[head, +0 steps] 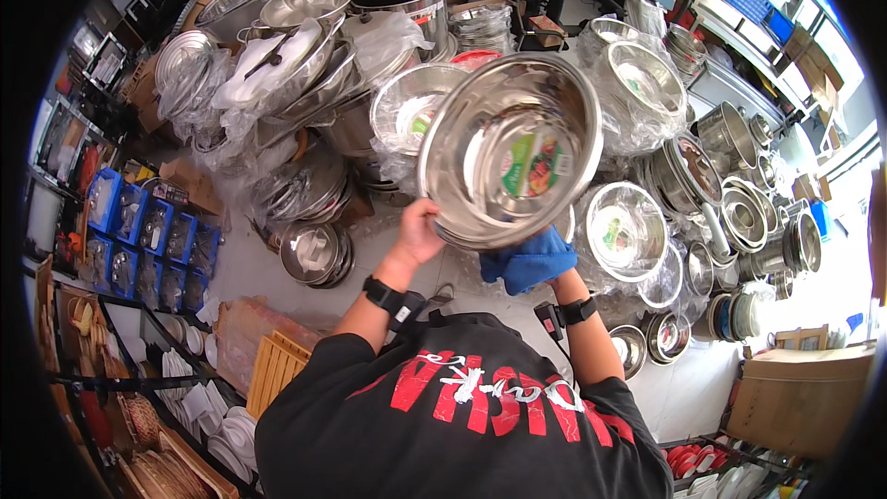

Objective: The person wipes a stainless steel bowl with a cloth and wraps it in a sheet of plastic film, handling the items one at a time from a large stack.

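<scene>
A large stainless steel basin [471,173] is held up in front of me, tilted so its inside faces the camera. On its bottom is a green label with a picture of vegetables. My left hand [418,234] grips the basin's rim at the lower left, thumb over the edge. A blue cloth [530,265] is bunched under the basin's lower right side. My right hand [563,278] is mostly covered by this cloth and holds it against the basin; its fingers are hidden.
Plastic-wrapped stacks of steel basins [627,232] stand at the right, with pots [724,135] farther out. Bagged pans and lids [277,76] pile up at the left. Blue parts bins [145,242], a yellow wooden crate [277,371] and a cardboard box [797,398] surround me.
</scene>
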Demonstrator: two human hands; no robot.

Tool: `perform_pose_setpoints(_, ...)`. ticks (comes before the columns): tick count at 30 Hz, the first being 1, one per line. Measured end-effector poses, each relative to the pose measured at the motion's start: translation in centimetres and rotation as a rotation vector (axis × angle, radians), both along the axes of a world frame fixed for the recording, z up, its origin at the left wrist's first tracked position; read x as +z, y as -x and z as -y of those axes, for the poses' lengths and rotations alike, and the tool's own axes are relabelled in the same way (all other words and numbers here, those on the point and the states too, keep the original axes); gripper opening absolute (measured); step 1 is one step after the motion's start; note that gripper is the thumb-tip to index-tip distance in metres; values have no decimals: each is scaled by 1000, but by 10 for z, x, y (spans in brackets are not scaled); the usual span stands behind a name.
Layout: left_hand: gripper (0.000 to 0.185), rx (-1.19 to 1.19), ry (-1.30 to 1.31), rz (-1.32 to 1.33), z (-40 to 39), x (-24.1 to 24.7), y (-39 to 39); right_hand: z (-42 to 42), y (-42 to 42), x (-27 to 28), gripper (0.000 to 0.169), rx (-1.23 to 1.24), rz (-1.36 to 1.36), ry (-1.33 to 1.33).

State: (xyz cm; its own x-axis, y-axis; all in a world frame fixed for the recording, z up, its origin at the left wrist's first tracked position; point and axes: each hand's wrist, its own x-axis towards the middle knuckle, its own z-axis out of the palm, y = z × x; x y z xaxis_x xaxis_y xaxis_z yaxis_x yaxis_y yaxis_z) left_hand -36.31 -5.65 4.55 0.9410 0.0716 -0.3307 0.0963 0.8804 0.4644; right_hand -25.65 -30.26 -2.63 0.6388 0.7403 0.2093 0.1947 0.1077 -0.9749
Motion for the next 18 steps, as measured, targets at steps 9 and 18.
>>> perform_pose_setpoints(9, 49, 353, -54, 127, -118, 12, 74, -158, -88, 103, 43, -291, 956, 153)
perform_pose_setpoints(18, 49, 386, -134, 124, -172, -9, 60, -205, -122, 87, 41, -422, -121, 96)
